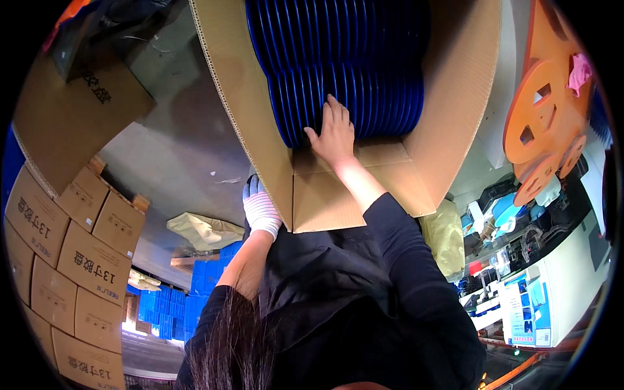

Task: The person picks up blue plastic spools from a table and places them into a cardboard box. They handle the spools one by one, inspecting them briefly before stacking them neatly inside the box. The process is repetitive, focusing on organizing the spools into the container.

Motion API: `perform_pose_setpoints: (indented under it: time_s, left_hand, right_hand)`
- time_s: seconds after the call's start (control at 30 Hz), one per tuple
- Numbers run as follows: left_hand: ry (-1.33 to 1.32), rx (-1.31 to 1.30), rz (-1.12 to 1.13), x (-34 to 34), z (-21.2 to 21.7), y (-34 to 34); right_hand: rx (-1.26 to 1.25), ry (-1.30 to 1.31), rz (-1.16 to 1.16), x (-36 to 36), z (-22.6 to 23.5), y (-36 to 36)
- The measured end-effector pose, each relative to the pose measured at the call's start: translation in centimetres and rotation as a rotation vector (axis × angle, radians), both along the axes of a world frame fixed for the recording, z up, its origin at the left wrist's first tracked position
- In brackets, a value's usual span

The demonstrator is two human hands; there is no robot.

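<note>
A big open cardboard box [351, 195] sits in front of me, packed with several flat blue round reels [344, 58] standing on edge in rows. My right hand [335, 133], bare, reaches into the box and rests its spread fingers on the rims of the nearest blue reels. My left hand [260, 208], in a white striped glove, presses against the outside of the box's left wall near its lower corner.
Stacked closed cardboard boxes [71, 253] stand at the left. Blue crates [172, 305] lie lower left on the grey floor [175, 130]. Orange reels [546, 110] lean at the right above a cluttered workbench [513, 260]. A crumpled beige bag [201, 229] lies on the floor.
</note>
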State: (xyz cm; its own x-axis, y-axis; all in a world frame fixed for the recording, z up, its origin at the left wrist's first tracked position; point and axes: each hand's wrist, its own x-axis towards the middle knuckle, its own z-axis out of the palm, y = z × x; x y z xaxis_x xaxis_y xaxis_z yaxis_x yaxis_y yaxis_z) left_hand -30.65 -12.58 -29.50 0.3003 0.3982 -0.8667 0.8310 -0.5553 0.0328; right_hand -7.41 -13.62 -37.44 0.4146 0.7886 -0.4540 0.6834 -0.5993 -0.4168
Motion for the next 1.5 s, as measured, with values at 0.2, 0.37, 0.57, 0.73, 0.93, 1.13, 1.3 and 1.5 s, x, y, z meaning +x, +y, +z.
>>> perform_pose_setpoints:
  time_s: [0.2,0.37,0.57,0.73,0.93,1.13,1.3,1.5]
  left_hand:
    - [-0.125,0.038,0.110,-0.4,0.2,0.3]
    - [-0.163,0.069,0.143,-0.7,0.4,0.0]
    - [-0.189,0.099,0.142,-1.1,0.1,-0.2]
    - [-0.223,0.131,0.170,-1.2,0.1,-0.3]
    - [-0.133,0.032,0.163,-1.0,0.7,0.8]
    - [-0.205,0.101,0.191,-0.8,-0.1,0.6]
    - [-0.097,-0.015,0.165,-1.1,-0.3,0.8]
    - [-0.025,-0.031,0.143,-0.1,0.1,1.8]
  right_hand:
    - [-0.065,-0.060,-0.055,-0.3,-0.3,0.6]
    - [-0.052,-0.036,-0.079,-1.2,-0.2,0.1]
    - [-0.134,-0.086,-0.003,-2.6,0.8,1.0]
    - [-0.333,-0.056,-0.106,-3.8,0.1,3.0]
    - [-0.325,-0.067,-0.106,-2.5,-1.1,1.3]
    - [-0.350,-0.166,-0.096,-2.8,-1.8,3.2]
    - [-0.177,-0.257,-0.097,-4.9,2.6,2.4]
    - [-0.378,-0.037,-0.161,-7.1,4.3,0.4]
